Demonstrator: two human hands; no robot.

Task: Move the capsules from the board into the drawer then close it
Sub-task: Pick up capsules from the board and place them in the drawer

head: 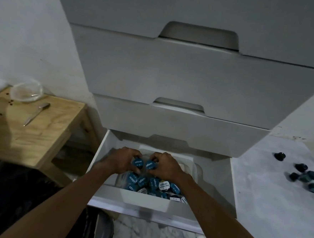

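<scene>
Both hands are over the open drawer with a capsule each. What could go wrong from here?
1. The drawer already holds a heap of capsules; more dropped on top might ride high and catch when it closes.
2. Six or so loose capsules remain on the marble board to the right and might get forgotten.
3. The left hand and right hand sit under the drawer above; knuckles might knock it.

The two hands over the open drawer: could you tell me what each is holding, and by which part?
Each holds one blue capsule by its rim, fingertips around the edge, foil lid facing the camera: left hand on the left capsule, right hand on the right capsule.
</scene>
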